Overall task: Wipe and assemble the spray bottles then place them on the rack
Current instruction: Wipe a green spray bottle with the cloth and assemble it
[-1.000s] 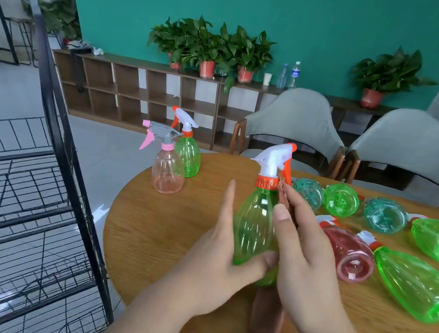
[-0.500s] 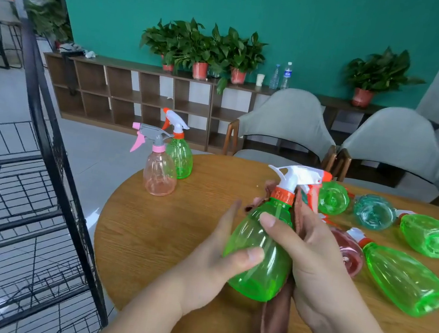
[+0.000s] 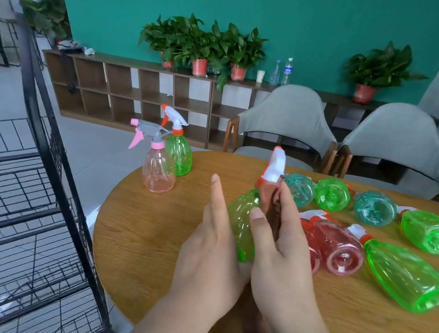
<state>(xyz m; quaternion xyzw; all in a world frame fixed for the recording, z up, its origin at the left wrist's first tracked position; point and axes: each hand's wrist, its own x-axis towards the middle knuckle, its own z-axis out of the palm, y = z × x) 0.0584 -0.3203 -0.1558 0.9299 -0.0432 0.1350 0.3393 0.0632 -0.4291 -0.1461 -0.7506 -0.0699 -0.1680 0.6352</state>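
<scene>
A green bottle [image 3: 242, 219] is held tilted over the round wooden surface [image 3: 147, 240], near its front edge, with the white trigger head [image 3: 275, 165] pointed up and away. Whether its base rests on the surface cannot be told. The left hand [image 3: 210, 251] is laid against the bottle's left side with fingers straight and released and the forefinger raised; its thumb is hidden. The right hand [image 3: 284, 258] is clenched on a brown cloth [image 3: 273, 207], which is pinched between thumb and fingers and pressed to the bottle's neck and right side. The cloth's tail is seen hanging below the wrists. At the far left edge of the surface a pink bottle [image 3: 159, 171] is stood upright, with a second green bottle [image 3: 179, 155] just behind it. Right of the hands, several lying bottles [image 3: 405, 274] in green, teal and pink are spread close together. A black wire rack [image 3: 44, 171] is stood on the floor left of the surface. Two grey chairs [image 3: 286, 119] are set at the far side.
</scene>
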